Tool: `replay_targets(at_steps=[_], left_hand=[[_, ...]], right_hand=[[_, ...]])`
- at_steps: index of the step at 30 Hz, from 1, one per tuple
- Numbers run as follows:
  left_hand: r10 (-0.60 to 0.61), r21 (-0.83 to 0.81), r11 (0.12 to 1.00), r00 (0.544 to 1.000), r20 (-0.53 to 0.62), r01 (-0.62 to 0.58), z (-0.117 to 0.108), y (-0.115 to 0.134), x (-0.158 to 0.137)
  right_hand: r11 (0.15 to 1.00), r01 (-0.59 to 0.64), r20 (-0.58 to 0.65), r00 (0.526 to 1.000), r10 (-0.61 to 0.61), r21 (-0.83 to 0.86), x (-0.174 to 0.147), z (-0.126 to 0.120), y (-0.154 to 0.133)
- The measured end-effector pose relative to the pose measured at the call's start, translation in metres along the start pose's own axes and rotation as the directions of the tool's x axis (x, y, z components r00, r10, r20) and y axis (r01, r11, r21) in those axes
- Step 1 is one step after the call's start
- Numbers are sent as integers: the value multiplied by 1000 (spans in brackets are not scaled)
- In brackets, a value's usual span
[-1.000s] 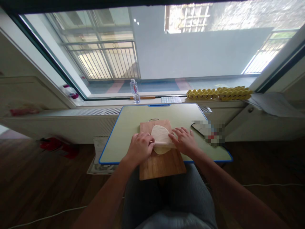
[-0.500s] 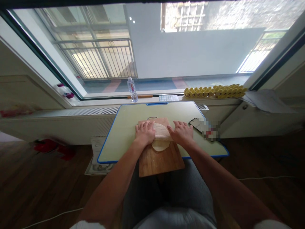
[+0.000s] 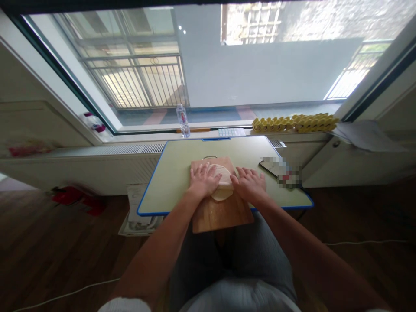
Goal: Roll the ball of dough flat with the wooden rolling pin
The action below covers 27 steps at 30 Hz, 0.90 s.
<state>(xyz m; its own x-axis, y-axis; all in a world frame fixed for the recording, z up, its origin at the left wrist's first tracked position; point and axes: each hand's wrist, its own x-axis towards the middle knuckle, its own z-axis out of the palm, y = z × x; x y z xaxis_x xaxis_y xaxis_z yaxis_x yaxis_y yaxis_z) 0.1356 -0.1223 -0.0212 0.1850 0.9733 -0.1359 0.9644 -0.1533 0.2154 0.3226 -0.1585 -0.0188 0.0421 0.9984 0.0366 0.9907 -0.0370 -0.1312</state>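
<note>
A round, thin sheet of pale dough [image 3: 222, 195] lies on a wooden cutting board [image 3: 224, 216]. Across it runs a pale bar, which looks like a rolling pin [image 3: 225, 185], its ends hidden by my hands. My left hand [image 3: 205, 178] lies over the left side of the dough and bar, palm down with its fingers spread. At the right end of the bar rests my right hand [image 3: 250, 184], fingers stretched forward and thumb towards the dough. Neither hand has its fingers wrapped round anything.
The board overhangs the near edge of a small blue-rimmed table [image 3: 172, 169]. A phone [image 3: 271, 168], partly blurred, lies at the right. On the windowsill stand a plastic bottle [image 3: 183, 121] and yellow egg trays [image 3: 292, 123]. A red fire extinguisher [image 3: 78, 199] is on the floor at left.
My left hand has shifted to the right, over more of the dough. The bar stays across the dough, and my right hand has hardly moved. The view has shifted slightly.
</note>
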Motion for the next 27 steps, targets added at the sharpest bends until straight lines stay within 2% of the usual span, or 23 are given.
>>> replay_targets(at_steps=[3,6,9,14,19,23,27], left_hand=[[26,14,1000,997,-69,-25,5,-1,-23],[37,26,999,994,-98,-35,6,0,-30],[37,33,999,998,-54,-35,3,1,-16],[61,30,998,998,23,-62,-6,-2,27],[42,27,999,999,20,-42,-11,-3,55],[51,43,998,999,-1,-51,-8,-5,54],[78,79,994,997,-12,-77,-4,-5,37]], right_hand=[[1000,26,-70,997,-27,-14,-16,6,1],[999,33,-95,995,-33,-4,-22,8,1],[1000,11,-59,998,-10,27,-8,6,1],[997,15,-7,1000,-14,78,35,7,7],[997,54,35,998,-55,48,64,16,15],[996,18,48,999,-22,91,61,13,12],[998,11,17,1000,-12,62,38,7,6]])
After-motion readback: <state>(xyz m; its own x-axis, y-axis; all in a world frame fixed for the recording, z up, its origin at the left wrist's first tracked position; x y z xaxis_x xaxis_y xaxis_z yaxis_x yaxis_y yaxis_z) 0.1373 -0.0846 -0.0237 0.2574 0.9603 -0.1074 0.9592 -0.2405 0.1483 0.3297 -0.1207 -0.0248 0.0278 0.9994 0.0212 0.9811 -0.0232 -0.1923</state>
